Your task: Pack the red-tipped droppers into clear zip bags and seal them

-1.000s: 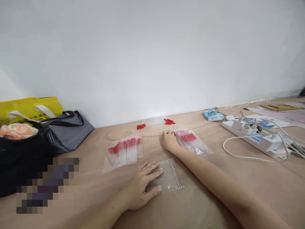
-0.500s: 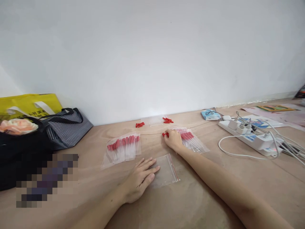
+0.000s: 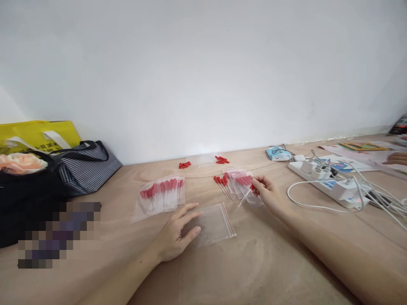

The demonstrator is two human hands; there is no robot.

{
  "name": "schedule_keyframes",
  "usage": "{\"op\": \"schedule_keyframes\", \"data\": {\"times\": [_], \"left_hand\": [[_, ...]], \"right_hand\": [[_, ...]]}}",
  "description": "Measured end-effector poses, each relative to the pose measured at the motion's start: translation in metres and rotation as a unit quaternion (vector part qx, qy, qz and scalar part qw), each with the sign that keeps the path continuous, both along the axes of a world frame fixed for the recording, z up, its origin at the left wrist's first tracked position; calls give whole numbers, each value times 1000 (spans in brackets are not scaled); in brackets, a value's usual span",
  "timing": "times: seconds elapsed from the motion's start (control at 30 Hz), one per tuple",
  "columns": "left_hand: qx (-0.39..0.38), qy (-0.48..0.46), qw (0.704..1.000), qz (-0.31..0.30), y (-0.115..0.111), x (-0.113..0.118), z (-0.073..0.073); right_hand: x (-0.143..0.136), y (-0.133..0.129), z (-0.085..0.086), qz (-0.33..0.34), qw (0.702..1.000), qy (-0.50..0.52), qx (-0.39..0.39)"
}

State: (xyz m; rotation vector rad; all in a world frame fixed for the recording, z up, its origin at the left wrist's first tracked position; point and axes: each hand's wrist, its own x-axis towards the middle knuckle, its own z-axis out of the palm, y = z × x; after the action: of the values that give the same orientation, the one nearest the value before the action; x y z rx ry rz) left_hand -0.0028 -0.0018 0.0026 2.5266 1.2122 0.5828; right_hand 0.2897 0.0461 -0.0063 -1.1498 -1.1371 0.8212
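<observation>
My right hand [image 3: 266, 189] pinches a dropper [image 3: 245, 196] by its red bulb, the thin clear tube slanting down to the left. Just left of it, several loose droppers [image 3: 223, 183] lie on the table. Bagged droppers [image 3: 242, 178] are beside and partly behind my right hand. A clear zip bag [image 3: 212, 225] with a red seal line lies flat at the middle. Over its left edge my left hand [image 3: 178, 232] is spread open, holding nothing; whether it touches the bag I cannot tell. Filled bags of droppers [image 3: 162, 195] overlap farther left.
Red rubber bulbs [image 3: 185, 165] and a second pile of bulbs [image 3: 221, 159] lie by the wall, with clear tubes [image 3: 206, 160] between. A power strip [image 3: 327, 184] with cables and a blue mask [image 3: 278, 153] are right. A striped bag [image 3: 87, 168] stands left. Another person's hand [image 3: 396, 158] shows far right.
My right hand has moved right and lifted a dropper, uncovering the loose ones. My left hand's fingers have raised and spread over the clear bag. Another person's hand has appeared far right.
</observation>
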Motion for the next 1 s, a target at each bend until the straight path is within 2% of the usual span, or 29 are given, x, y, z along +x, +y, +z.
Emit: {"op": "schedule_keyframes", "data": {"times": [0.13,0.37,0.73,1.0], "left_hand": [[-10,-7,1000,-13,1,-7,-2],[-46,30,997,-49,3,-5,-2],[-47,27,997,-53,6,-5,-5],[-45,42,997,-42,5,-6,-5]], "right_hand": [[-7,-8,-11,-5,999,40,-28],[-20,-7,-19,21,999,13,-23],[-17,-9,-21,56,998,-4,-36],[-19,-10,-23,72,996,26,-50]]}}
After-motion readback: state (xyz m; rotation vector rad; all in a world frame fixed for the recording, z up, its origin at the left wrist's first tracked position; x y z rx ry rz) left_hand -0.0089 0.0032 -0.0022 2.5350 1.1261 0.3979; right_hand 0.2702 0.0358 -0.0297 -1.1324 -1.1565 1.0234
